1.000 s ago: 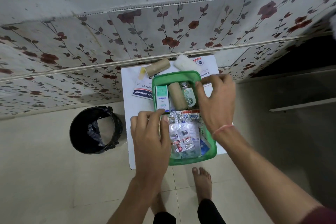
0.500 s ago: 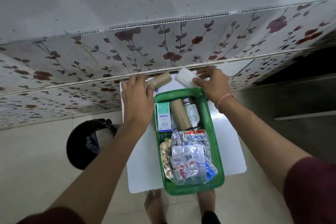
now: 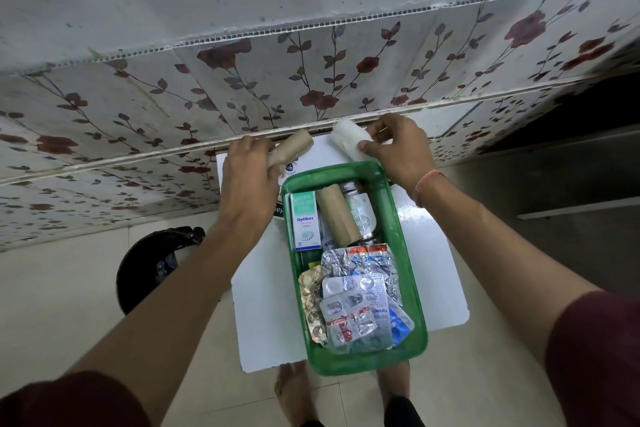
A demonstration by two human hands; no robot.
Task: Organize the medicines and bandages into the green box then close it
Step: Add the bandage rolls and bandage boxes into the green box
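Risk is crowding: your left hand (image 3: 247, 180) has its fingers wrapped on the tan cylindrical bandage roll (image 3: 290, 151), your right hand (image 3: 398, 149) pinches the white soft gauze roll (image 3: 346, 144), both at the far edge of the white tabletop (image 3: 263, 305), just beyond the open green plastic box (image 3: 414, 288). The box's far end already holds a white-green carton (image 3: 304, 220), another tan roll (image 3: 337, 215) and a bottle (image 3: 362, 213) — drop both in together and one likely rides high, blocking the lid. Foil blister strips (image 3: 353, 298) are heaped near you — loose, easily snagged.
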